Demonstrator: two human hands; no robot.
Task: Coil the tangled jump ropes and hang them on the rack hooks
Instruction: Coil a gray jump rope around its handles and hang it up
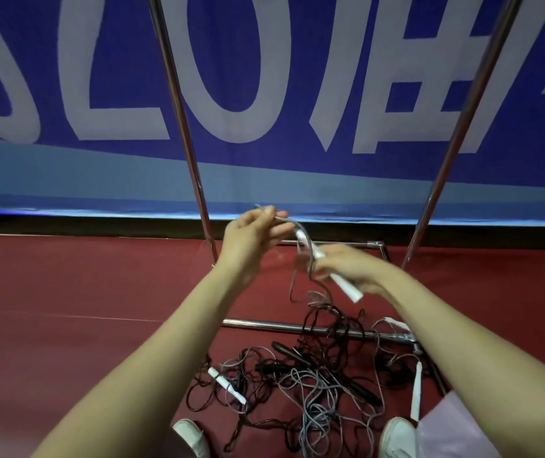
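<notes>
My left hand [253, 238] pinches a grey jump rope cord [292, 282] raised above the floor. Just to its right, my right hand [344, 267] grips a white rope handle [347, 287] that belongs to the same cord; the handle slants down to the right. The cord hangs down from both hands into a tangled pile of ropes [310, 378], grey and black, lying on the red floor between my feet. Loose white handles [228, 386] and black handles [292, 353] lie in the pile. The metal rack [185, 127] stands right behind it; its hooks are out of view.
Two rack uprights rise left and right of my hands, and a low base bar [264, 325] crosses the floor under the pile. A blue banner [297, 77] hangs behind. My white shoes [192, 436] stand at the bottom edge. Another white handle [416, 391] lies at the right.
</notes>
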